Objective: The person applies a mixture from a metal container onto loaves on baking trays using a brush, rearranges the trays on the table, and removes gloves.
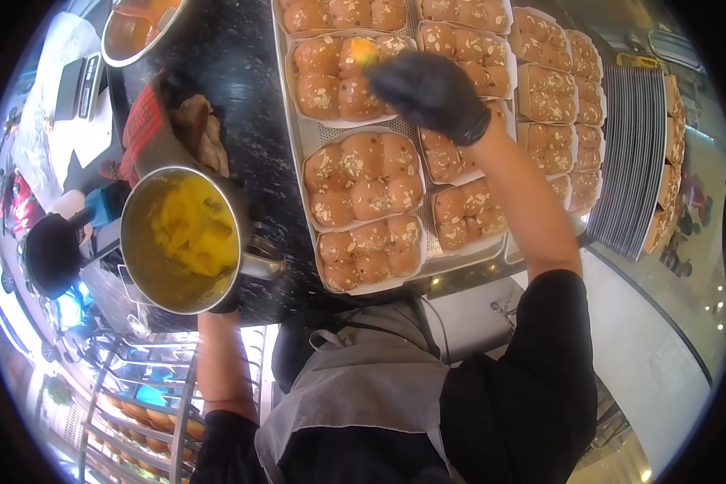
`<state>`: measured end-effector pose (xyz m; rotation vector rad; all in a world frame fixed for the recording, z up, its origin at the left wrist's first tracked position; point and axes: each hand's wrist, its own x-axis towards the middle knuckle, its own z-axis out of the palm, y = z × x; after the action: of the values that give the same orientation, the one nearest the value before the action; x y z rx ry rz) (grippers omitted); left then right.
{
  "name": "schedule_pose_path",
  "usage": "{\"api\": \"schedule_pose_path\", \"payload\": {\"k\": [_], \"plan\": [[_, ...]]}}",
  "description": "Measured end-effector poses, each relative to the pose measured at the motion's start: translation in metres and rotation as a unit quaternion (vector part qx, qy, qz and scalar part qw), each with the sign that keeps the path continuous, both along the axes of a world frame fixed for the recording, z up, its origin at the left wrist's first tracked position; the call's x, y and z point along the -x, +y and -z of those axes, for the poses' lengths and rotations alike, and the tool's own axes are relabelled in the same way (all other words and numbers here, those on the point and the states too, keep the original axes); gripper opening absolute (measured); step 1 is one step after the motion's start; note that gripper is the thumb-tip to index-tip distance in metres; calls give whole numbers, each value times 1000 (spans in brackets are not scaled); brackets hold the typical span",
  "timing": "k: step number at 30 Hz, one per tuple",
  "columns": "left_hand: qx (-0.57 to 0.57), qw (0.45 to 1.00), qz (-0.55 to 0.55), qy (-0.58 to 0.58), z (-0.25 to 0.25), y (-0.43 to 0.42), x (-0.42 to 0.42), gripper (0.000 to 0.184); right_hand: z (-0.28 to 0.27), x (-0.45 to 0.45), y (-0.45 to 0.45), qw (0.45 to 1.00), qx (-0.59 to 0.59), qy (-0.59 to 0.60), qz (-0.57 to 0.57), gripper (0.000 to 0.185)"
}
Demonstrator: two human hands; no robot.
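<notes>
My right hand (427, 93), in a black glove, is over the rolls on the tray, its fingers closed around a soft yellow lump (364, 52) that looks like butter. Below it lies a cluster of glossy brown rolls (319, 93) topped with flaked nuts, in a paper case. At the left, a steel pitcher (129, 234) is tilted toward me, with soft yellow butter-like pieces (194, 230) inside and its handle facing right. My left hand (228, 303), also gloved, supports the pitcher at its near edge; most of its fingers are hidden behind it.
More rolls in paper cases fill the perforated tray (429, 226) and a neighbouring one. Stacked trays (625, 161) stand at the right. A red-striped cloth (147, 129), a bowl with orange contents (125, 58) and a scale (79, 89) are on the left. A rack (181, 419) holds bread below.
</notes>
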<state>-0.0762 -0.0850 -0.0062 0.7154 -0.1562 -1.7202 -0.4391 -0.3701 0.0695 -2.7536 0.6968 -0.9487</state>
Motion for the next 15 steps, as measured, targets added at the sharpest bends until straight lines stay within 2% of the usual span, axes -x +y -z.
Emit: {"api": "schedule_pose_path", "payload": {"k": [2, 4, 6, 7, 8, 10, 11, 12, 13, 14, 15], "plan": [[-3, 988, -155, 3, -23, -7, 21, 57, 0, -3, 17, 998, -14, 27, -50, 28], [-13, 989, -148, -16, -21, -8, 26, 57, 6, 3, 20, 999, -28, -16, -21, 30], [-29, 988, -141, -50, -16, -8, 29, 56, 12, 11, 9, 998, 7, -46, 35, 34], [-36, 988, -138, -68, -13, -9, 30, 56, 13, 13, 7, 999, 31, -37, -21, 33], [-42, 987, -133, -85, -10, -9, 31, 55, 10, 11, 14, 998, 34, -39, -19, 33], [-54, 983, -125, -119, -6, -10, 35, 55, -2, 3, 47, 997, -50, -46, -21, 26], [-63, 982, -120, -135, -6, -10, 38, 55, -28, -4, 66, 985, -128, -120, 3, 18], [-62, 982, -119, -135, -7, -12, 44, 55, -37, -13, 88, 937, -234, -259, -8, 18], [-3, 989, -127, 74, -13, -15, 55, 59, -44, -24, 109, 859, -333, -390, -20, 17], [54, 951, -124, 279, -20, -18, 64, 64, -56, -37, 131, 859, -332, -390, -15, 17], [131, 973, -38, 187, -22, -31, 71, 68, -71, -49, 146, 854, -381, -351, -36, 17]]}}
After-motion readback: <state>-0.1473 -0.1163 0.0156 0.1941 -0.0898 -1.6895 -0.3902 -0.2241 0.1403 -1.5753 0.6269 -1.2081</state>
